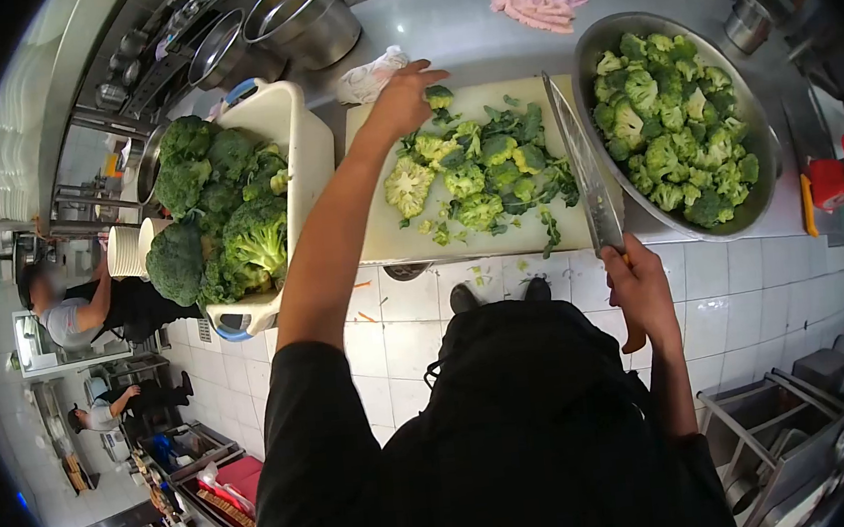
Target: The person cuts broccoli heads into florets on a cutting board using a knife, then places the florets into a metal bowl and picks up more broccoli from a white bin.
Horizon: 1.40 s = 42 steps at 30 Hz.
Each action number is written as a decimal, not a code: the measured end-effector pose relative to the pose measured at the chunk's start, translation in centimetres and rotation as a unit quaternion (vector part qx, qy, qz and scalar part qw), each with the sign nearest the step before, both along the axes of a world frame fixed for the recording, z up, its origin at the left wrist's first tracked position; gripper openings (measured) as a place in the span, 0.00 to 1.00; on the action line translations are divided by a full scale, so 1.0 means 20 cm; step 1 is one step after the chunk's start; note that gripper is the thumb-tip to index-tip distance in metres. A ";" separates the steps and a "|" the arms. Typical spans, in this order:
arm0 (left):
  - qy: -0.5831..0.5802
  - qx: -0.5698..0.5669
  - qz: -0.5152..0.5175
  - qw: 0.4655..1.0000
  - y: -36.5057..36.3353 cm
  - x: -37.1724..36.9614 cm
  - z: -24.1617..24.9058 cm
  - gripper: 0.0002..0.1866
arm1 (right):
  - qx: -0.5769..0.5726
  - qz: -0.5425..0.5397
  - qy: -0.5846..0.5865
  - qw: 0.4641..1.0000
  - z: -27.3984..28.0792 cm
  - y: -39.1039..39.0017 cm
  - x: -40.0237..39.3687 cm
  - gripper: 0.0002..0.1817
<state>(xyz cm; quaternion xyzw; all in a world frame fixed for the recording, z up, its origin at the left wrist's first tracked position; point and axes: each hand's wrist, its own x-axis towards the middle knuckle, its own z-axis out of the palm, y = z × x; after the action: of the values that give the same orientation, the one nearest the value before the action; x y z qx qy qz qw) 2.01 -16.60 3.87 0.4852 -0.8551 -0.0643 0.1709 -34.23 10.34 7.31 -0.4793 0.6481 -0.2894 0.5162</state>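
Observation:
My right hand [642, 289] is closed around the wooden handle of a large knife [590, 173], whose blade points away from me along the right edge of the white cutting board [379, 232]. Cut broccoli florets [478, 210], leafy scraps and small crumbs lie across the middle of the board. At the board's far left corner, my left hand [403, 103] has its fingers stretched out, right beside a small broccoli piece [439, 96]. A crumpled white cloth [366, 80] sits just beyond that hand.
To the left, a cream plastic basket [309, 138] holds whole broccoli heads [225, 195]. A steel bowl [771, 168] full of florets stands at the right. Metal pots [306, 23] and a pink cloth [538, 0] are at the back. Two people [75, 314] work at far left.

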 end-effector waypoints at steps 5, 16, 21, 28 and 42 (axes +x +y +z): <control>-0.014 0.124 0.082 0.989 -0.06 -0.08 -0.02 0.24 | 0.009 -0.011 0.006 1.000 0.01 0.04 0.00 0.12; 0.183 -0.022 0.292 0.938 0.21 0.79 0.57 0.24 | 0.018 0.003 -0.023 1.000 -0.02 -0.02 0.07 0.12; 0.020 -0.181 0.250 0.951 0.28 0.84 0.55 0.26 | 0.012 0.033 -0.030 0.999 -0.02 -0.05 0.10 0.09; -0.013 0.167 0.006 0.986 0.29 0.11 0.05 0.31 | 0.020 0.032 -0.034 0.999 0.00 -0.07 0.19 0.12; 0.072 0.114 0.096 0.986 0.32 0.25 0.23 0.21 | 0.035 0.041 -0.035 0.998 -0.02 -0.08 0.21 0.10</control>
<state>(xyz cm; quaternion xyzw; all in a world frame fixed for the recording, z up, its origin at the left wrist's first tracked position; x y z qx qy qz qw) 6.98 -10.27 8.52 0.5752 -0.7773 -0.1794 0.1809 -29.99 8.81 7.00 -0.4767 0.6192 -0.2612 0.5667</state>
